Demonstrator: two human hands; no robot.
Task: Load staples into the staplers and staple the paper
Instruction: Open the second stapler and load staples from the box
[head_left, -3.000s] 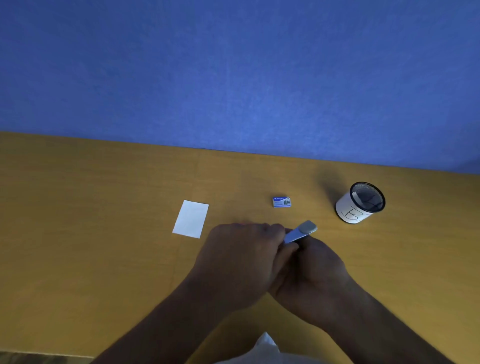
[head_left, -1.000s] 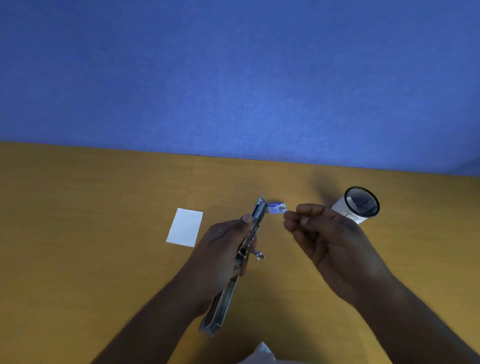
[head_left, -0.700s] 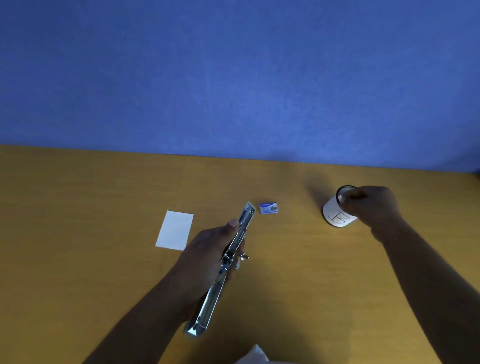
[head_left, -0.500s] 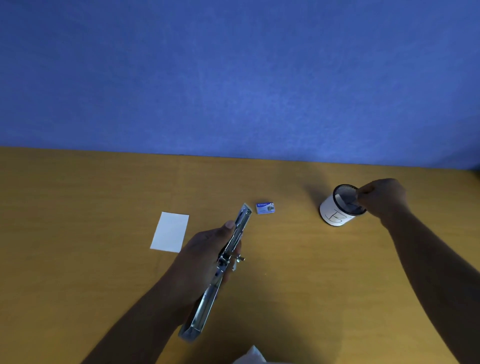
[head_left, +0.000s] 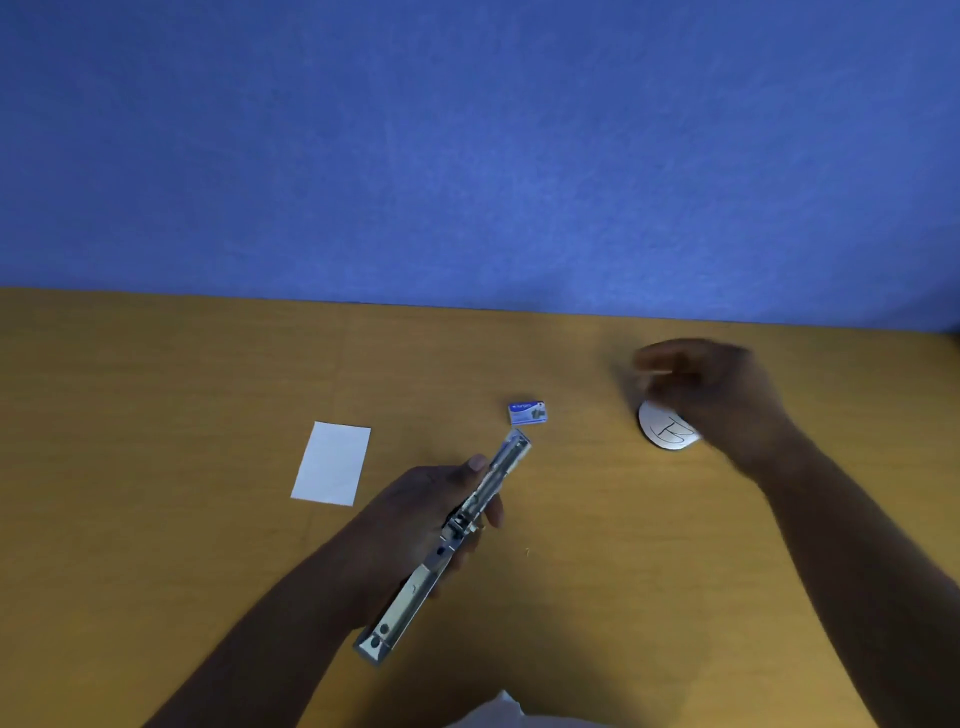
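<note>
Left hand (head_left: 415, 514) grips the opened stapler (head_left: 457, 540); right hand (head_left: 711, 395) blurred over the cup (head_left: 667, 431), grip cannot be told

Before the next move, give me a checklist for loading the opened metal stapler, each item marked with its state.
1. Opened metal stapler held by left hand: ok.
2. Staple channel facing up, exposed: ok.
3. Small blue staple box lying near the stapler's tip: ok.
4. Right hand carrying staples from the white labelled cup: cannot tell, blurred.
5. White paper sheet lying flat on the wooden table: ok.
</note>
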